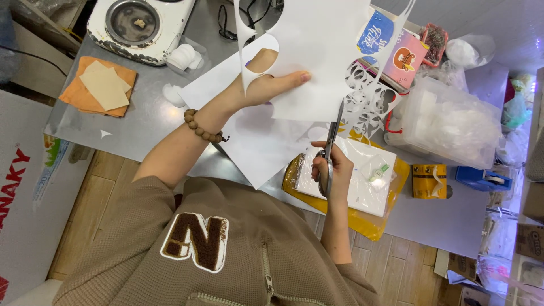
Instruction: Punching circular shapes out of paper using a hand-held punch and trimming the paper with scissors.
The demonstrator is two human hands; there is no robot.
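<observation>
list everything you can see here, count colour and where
paper sheet: 1, white with round holes cut out, held up at top centre
scissors: 1, metal, blades at the sheet's lower edge
second paper sheet: 1, white, flat on the table under the hands
grey table: 1, across the middle
orange cloths: small pile, orange and tan, table's left end
white appliance: 1, round metal well, top left
yellow bag: 1, under a white flat box, below the scissors
clear plastic bags: several, right side
tape dispenser: 1, blue, far right
bead bracelet: 1, brown, left wrist
left hand: holds the sheet
right hand: in the scissor handles
</observation>
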